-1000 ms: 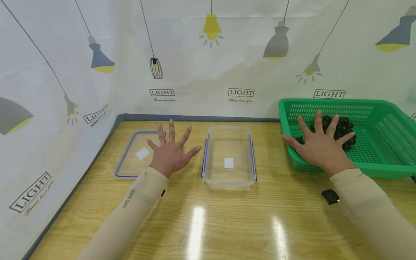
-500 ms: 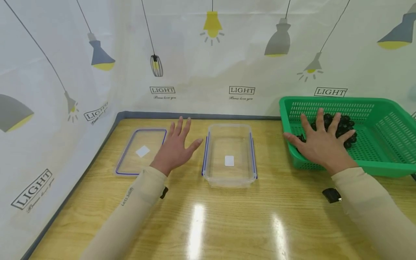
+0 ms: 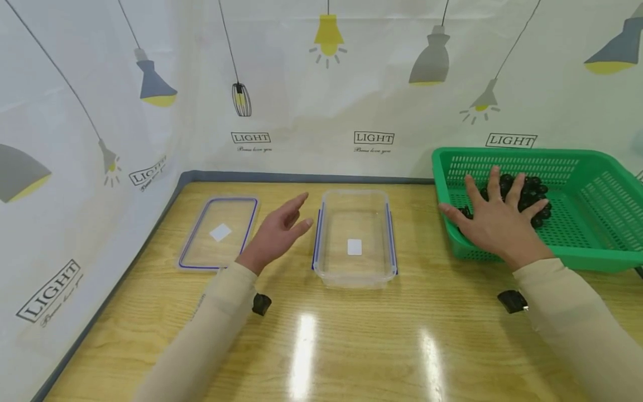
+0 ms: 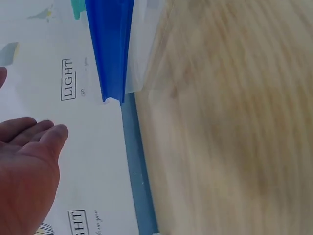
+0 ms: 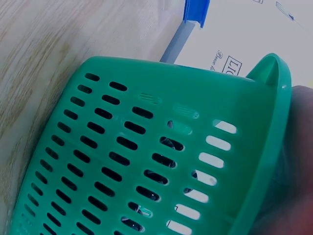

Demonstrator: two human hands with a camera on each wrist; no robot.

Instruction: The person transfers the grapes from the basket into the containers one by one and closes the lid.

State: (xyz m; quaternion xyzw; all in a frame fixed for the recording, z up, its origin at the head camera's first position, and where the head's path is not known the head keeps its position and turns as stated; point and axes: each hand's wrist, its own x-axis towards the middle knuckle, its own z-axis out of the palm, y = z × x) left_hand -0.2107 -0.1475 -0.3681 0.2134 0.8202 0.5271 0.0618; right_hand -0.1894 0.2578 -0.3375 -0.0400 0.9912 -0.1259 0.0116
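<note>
My left hand (image 3: pixel 273 239) hovers between the clear lid and the clear food container, turned on its side with the thumb apart from loosely bent fingers, holding nothing. The lid (image 3: pixel 232 215), edged with a blue seal, lies at the left. Just right of the hand stands the food container (image 3: pixel 354 279), with blue side clips folded down; one clip (image 4: pixel 111 49) shows in the left wrist view. My right hand (image 3: pixel 497 228) is spread over the left end of a green basket (image 3: pixel 593 260), partly covering dark grapes (image 3: pixel 537 196) inside. In the right wrist view the basket wall hides most of that hand.
The wooden table (image 3: pixel 366 346) carries everything and meets a pale wall covering (image 3: pixel 301 106) printed with lamps along its back and left edges. White labels mark the lid and the container. Black straps sit at both wrists.
The left hand has gone from fingers spread wide, palm down, to turned on its side with fingers drawn together. The right hand stays spread over the basket. The view has tipped slightly.
</note>
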